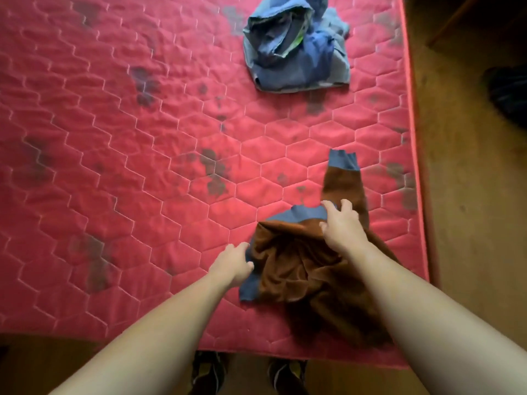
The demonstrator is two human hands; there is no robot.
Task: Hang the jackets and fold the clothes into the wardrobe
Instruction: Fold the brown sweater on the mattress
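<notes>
A brown garment (293, 269) with blue cuffs and hem lies crumpled on the red quilted mattress (128, 172), near its front right corner. One sleeve stretches away from me, ending in a blue cuff. My left hand (232, 265) grips the blue edge at the garment's left side. My right hand (340, 225) presses on the blue band at the top of the garment, fingers spread over the cloth. A heap of blue clothes (296, 49) sits farther back on the mattress, apart from both hands.
The mattress has dark stains. A wooden floor (470, 195) runs along its right side, with a dark object (507, 92) on it. My shoes (208, 372) show below the mattress's front edge.
</notes>
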